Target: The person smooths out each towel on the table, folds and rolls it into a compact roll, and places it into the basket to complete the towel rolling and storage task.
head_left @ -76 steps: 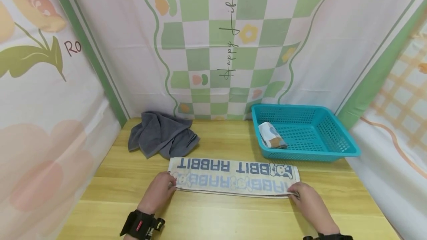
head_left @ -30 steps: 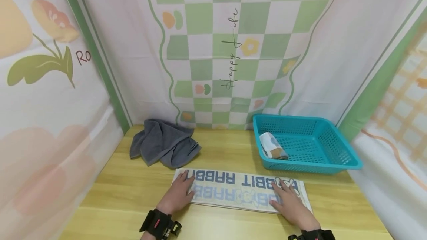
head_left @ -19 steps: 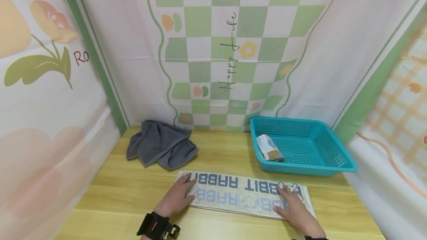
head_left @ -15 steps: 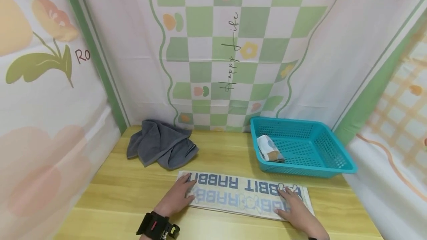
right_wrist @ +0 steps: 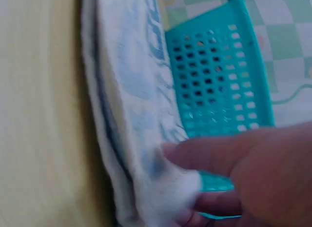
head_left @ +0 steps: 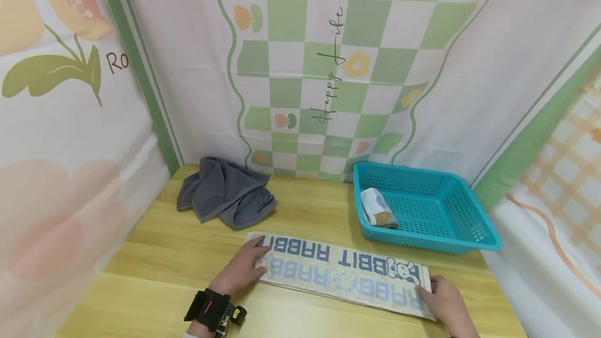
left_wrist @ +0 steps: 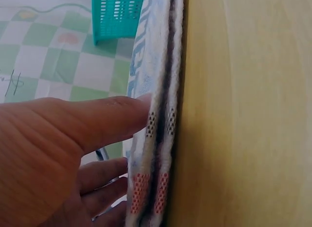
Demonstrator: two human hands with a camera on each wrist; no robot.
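Observation:
A long cream towel (head_left: 343,267) printed with blue RABBIT letters lies folded lengthwise on the wooden table (head_left: 159,260). My left hand (head_left: 253,258) rests flat on its left end, fingers straight. In the left wrist view the thumb of that hand (left_wrist: 97,134) touches the layered towel edge (left_wrist: 158,114). My right hand (head_left: 434,292) is at the towel's right end. The right wrist view shows its thumb and fingers (right_wrist: 214,156) pinching the end corner of the towel (right_wrist: 126,105), lifted slightly off the wood.
A teal mesh basket (head_left: 462,223) stands at the back right with a rolled patterned cloth (head_left: 375,207) inside. A crumpled grey towel (head_left: 225,192) lies at the back left. Printed fabric walls enclose the table on three sides.
My right hand slid from lying flat on the towel's right part to its end corner and now pinches it. The left hand has stayed on the left end.

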